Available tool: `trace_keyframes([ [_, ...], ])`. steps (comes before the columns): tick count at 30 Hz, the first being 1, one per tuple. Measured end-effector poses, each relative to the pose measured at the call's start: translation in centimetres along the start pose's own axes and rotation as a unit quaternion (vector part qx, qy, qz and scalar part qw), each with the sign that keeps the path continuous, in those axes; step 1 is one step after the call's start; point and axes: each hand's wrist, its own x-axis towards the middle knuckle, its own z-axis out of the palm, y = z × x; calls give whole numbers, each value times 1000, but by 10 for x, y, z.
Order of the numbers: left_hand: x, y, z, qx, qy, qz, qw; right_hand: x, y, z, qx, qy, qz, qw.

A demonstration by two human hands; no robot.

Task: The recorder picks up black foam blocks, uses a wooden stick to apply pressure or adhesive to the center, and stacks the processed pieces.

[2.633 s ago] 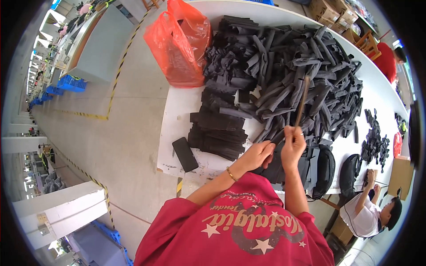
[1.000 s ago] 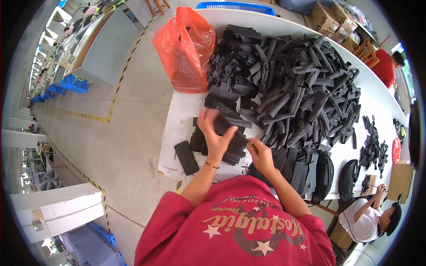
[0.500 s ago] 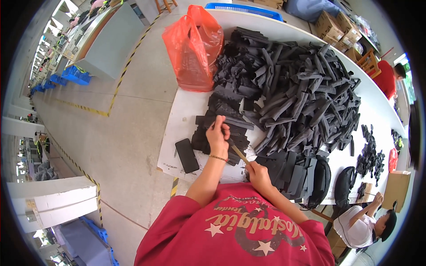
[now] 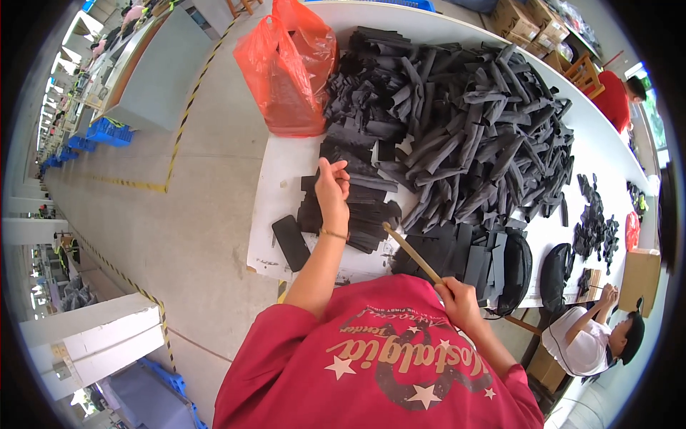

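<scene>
The left hand (image 4: 333, 187) is stretched out over a low stack of flat black strips (image 4: 357, 214) that lies near the left end of the white table (image 4: 286, 179). Its fingers are curled together, and it seems to pinch or press the top strip, but the picture does not show clearly if something is really caught between them. The right hand (image 4: 457, 300) is closed around the lower end of a thin wooden stick (image 4: 411, 252), close to the person's chest. The stick points up and to the left, and its tip is just beside the right edge of the stack. A single flat black piece (image 4: 291, 242) lies alone on the table, to the left of the stack and near the table edge. Behind the stack there is a big loose heap of black strips (image 4: 464, 121) that covers much of the table. An orange plastic bag (image 4: 289, 68) stands at the far left corner, touching the heap. On the right side, near the lower edge, another person in a white shirt (image 4: 589, 343) works at the same table.
</scene>
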Motion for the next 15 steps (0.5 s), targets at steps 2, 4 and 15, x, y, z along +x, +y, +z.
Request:
trace_keyframes([
  [2,-16,-24,-6,77,47,-11,996,9,-2,-2,17,-3,14,1000],
  [4,-48,-31,1,21,18,-222,975,10,6,-2,6,16,-17,1000],
  [15,43,-29,3,-294,-29,-218,930,-8,18,-14,91,-214,-82,969],
])
